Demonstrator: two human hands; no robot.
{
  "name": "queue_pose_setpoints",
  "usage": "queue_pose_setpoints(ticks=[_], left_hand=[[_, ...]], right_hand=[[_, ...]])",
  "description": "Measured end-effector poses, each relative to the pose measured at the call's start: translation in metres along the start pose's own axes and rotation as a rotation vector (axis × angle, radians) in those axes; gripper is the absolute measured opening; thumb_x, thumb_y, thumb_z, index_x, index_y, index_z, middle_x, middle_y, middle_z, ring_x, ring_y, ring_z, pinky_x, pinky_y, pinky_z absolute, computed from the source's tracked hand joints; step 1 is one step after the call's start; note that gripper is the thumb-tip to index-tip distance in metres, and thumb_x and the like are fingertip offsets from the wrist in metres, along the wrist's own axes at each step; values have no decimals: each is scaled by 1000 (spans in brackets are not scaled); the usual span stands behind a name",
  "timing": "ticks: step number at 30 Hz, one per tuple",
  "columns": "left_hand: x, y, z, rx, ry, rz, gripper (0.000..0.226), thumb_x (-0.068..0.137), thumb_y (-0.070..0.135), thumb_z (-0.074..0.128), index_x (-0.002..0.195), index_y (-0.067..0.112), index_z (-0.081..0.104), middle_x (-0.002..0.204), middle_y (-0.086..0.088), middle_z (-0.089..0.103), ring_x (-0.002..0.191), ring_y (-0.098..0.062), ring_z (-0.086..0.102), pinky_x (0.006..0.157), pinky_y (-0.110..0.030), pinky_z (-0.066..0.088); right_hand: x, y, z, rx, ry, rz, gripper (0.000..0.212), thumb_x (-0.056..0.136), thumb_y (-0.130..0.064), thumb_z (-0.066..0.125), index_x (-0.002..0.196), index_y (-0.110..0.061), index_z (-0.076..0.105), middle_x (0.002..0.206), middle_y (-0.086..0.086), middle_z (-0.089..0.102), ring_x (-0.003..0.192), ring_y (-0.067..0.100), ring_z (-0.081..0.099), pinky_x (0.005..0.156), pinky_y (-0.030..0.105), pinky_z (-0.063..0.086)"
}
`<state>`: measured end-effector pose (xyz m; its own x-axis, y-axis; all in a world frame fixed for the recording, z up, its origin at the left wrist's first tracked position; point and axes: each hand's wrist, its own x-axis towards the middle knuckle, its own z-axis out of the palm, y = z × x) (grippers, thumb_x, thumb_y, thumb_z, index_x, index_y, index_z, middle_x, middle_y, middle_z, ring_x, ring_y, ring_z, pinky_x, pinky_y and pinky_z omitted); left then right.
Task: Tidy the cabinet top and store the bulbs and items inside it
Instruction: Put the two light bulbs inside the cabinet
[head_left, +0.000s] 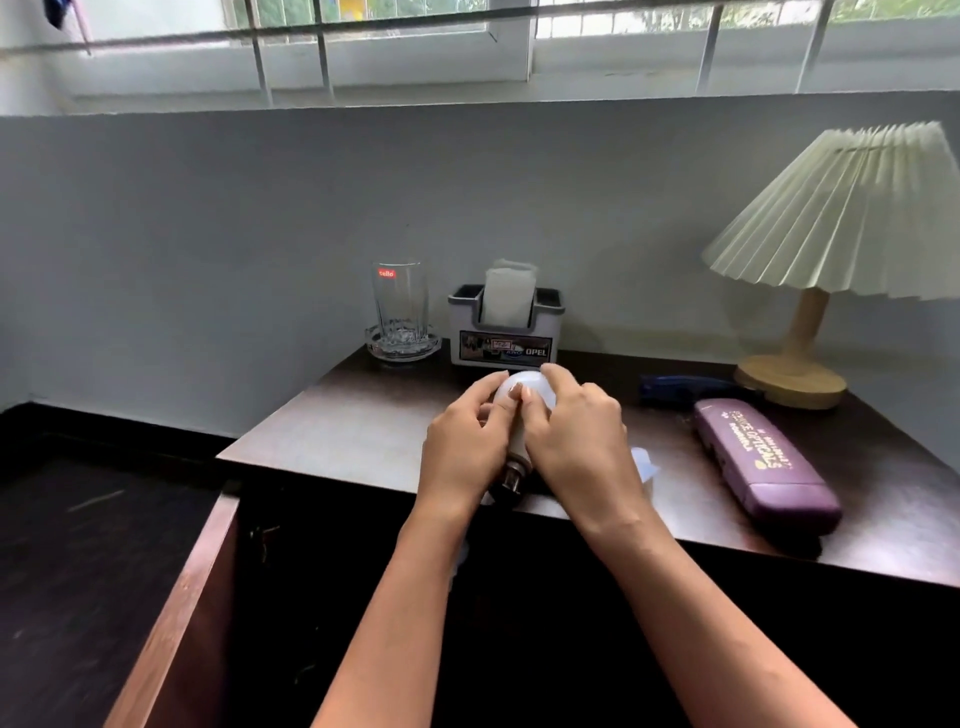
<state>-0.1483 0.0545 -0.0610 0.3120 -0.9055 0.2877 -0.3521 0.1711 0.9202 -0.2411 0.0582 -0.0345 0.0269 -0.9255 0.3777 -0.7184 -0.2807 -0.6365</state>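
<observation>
A white light bulb (522, 391) is held over the front of the dark wooden cabinet top (353, 415), its metal base pointing toward me. My left hand (462, 441) grips the bulb's left side and neck. My right hand (576, 441) wraps the right side, thumb across the neck. Beneath my right hand a pale blue-white thing (644, 465) shows partly; I cannot tell what it is. The cabinet door (182, 613) at lower left stands open, and the inside is dark.
At the back stand a clear glass (400, 306) on a glass dish and a grey tissue holder (504, 327). To the right lie a blue stapler-like tool (680, 389), a purple spectacle case (763, 462) and a pleated table lamp (800, 364).
</observation>
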Motion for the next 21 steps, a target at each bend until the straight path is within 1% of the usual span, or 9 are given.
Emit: queue_pose_setpoints(ticks=[3, 5, 7, 9, 12, 14, 15, 17, 21], left_hand=[[-14, 6, -5, -66, 6, 50, 28, 89, 39, 55, 115, 32, 61, 99, -5, 72, 96, -23, 66, 92, -45, 51], [-24, 11, -13, -130, -17, 68, 29, 86, 39, 59, 114, 30, 62, 100, -8, 72, 99, -26, 65, 94, -49, 49], [-35, 16, -24, -187, -71, 53, 30, 81, 39, 65, 110, 31, 64, 97, -10, 70, 100, -30, 65, 95, -51, 49], [-48, 20, -36, -196, -154, 18, 30, 75, 38, 69, 104, 31, 66, 91, -8, 68, 98, -33, 66, 93, -52, 50], [-65, 23, -50, -179, -304, -48, 28, 76, 27, 70, 104, 23, 65, 85, -7, 65, 80, -26, 70, 79, -40, 59], [-76, 24, -56, -211, -380, -105, 29, 77, 18, 69, 106, 16, 62, 80, -5, 62, 60, -14, 67, 61, -26, 59], [-82, 24, -58, -218, -408, -131, 31, 78, 16, 68, 108, 14, 60, 79, -6, 61, 55, -12, 65, 56, -23, 58], [-92, 22, -62, -217, -461, -155, 33, 78, 13, 67, 109, 11, 58, 80, -7, 61, 54, -11, 66, 56, -23, 59], [-106, 6, -68, -137, -544, -221, 35, 76, 12, 69, 108, 8, 55, 86, -11, 59, 69, -21, 66, 67, -34, 61]], right_hand=[[-14, -2, -6, 81, 60, -64, 45, 93, -30, 43, 136, -20, 38, 125, 19, 49, 114, 34, 49, 94, 29, 32], [-25, -2, -11, 144, 95, -101, 47, 91, -27, 47, 137, -20, 37, 119, 16, 49, 107, 29, 51, 82, 18, 29], [-40, 2, -12, 195, 110, -120, 50, 89, -26, 50, 137, -20, 36, 106, 7, 42, 88, 17, 47, 71, 3, 29], [-60, 7, -12, 236, 107, -112, 52, 87, -27, 54, 137, -23, 37, 103, -1, 37, 87, 12, 43, 63, -9, 25], [-89, 14, -11, 291, 86, -83, 51, 85, -30, 56, 134, -30, 39, 107, -6, 38, 99, 16, 53, 72, 3, 30], [-105, 19, -9, 315, 73, -73, 50, 83, -31, 58, 131, -35, 42, 109, -7, 42, 97, 19, 59, 79, 13, 38], [-112, 23, -8, 326, 75, -75, 50, 82, -32, 58, 129, -37, 43, 109, -7, 45, 92, 18, 60, 77, 14, 41], [-126, 29, -7, 354, 94, -87, 50, 76, -35, 59, 125, -41, 46, 105, -9, 49, 80, 10, 60, 66, 9, 43], [-148, 44, 4, 445, 29, -48, 50, 69, -44, 57, 118, -45, 50, 101, -16, 51, 63, -2, 55, 62, 4, 44]])
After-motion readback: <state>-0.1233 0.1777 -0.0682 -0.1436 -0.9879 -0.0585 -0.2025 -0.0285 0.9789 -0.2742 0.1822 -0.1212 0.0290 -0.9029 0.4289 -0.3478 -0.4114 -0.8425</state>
